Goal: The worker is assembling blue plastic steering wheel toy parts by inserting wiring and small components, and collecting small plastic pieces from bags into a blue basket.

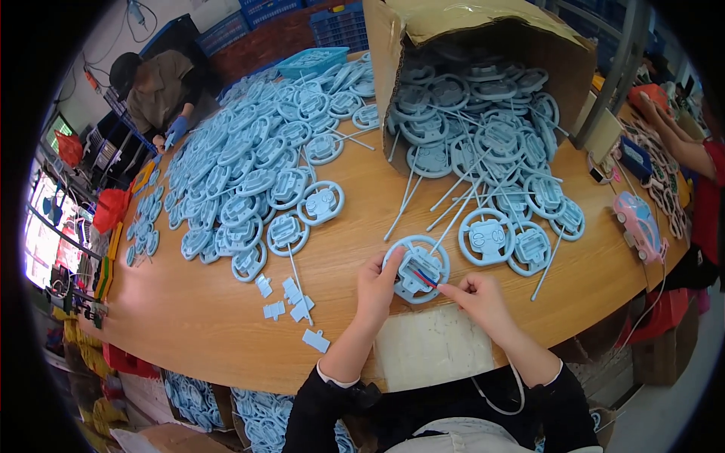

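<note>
My left hand (375,285) grips the left rim of a light blue plastic toy steering wheel (444,260), which lies near the front of the table with its hollow hub facing up. At the hub's lower right, my right hand (477,296) is closed, thumb and forefinger pinching the end of thin red and blue strands (425,278) that look like wires. Whether they are fixed inside the hub cannot be made out. Just right of this wheel lie another wheel (487,237) and a wheel with a thin rod (530,249).
A tipped cardboard box (384,83) spills more wheels. A large heap of wheels (257,151) covers the left. Small blue plates (316,340) lie left of my hands, a pale mat (430,347) before me. A pink toy car (638,226) stands right. Co-workers (155,90) sit around.
</note>
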`<state>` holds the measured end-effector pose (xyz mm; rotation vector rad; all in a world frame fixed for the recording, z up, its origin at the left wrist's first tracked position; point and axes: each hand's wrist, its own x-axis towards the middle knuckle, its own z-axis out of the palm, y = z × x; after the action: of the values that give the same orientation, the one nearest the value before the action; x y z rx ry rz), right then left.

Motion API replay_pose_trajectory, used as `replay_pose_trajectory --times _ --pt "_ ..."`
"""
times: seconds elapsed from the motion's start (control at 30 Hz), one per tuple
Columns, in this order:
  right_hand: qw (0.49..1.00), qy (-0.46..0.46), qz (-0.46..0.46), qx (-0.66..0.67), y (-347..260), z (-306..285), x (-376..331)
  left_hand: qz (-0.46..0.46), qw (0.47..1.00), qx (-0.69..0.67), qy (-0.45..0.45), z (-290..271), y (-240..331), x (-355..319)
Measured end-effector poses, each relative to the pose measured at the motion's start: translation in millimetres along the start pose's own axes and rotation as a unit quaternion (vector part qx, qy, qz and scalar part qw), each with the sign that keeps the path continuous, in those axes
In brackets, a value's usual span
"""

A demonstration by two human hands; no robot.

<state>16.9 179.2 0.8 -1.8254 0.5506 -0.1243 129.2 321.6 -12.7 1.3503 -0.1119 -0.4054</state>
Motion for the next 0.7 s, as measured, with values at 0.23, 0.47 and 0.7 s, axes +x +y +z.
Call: replay_pose_trajectory --times 0.23,0.47,0.7 --pt "0.997 0.006 0.021 0.07 1 6 5 0.008 1.0 0.01 0.019 -2 -5 3" --pt "0.976 -0.115 0.038 0.178 -10 0 14 0.03 0.999 0.022 0.027 0 -5 2" --pt "0.933 -0.2 0.116 0.276 -17 -5 21 0.029 0.999 0.024 0.027 -1 -8 4"
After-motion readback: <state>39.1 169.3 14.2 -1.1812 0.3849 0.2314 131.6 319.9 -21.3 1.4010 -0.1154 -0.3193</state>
